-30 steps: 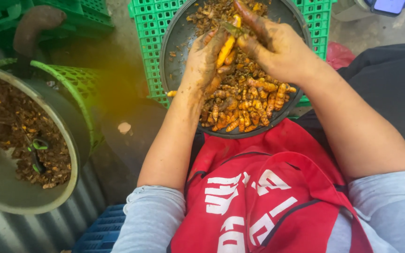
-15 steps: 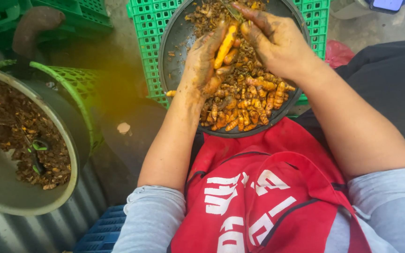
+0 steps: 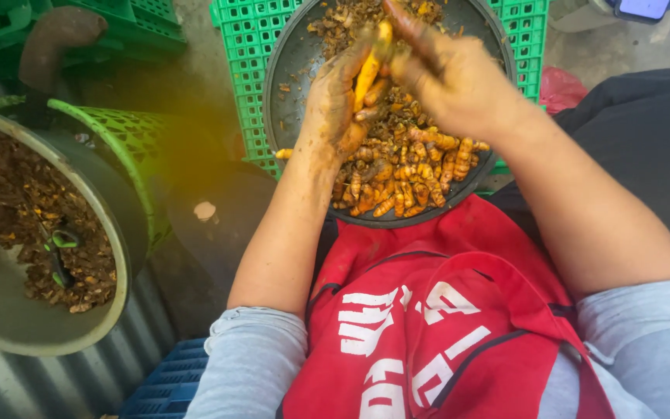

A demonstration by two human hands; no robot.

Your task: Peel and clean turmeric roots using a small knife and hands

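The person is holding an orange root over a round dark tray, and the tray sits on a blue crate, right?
Not quite. The crate under the tray is green, not blue, as the head view shows. The rest holds: the left hand and the right hand hold an orange root over the round dark tray.

Right hand (image 3: 459, 81) fingertips blurred; dark pan (image 3: 288, 70) top cut off; green crate (image 3: 246, 46) partly hidden.
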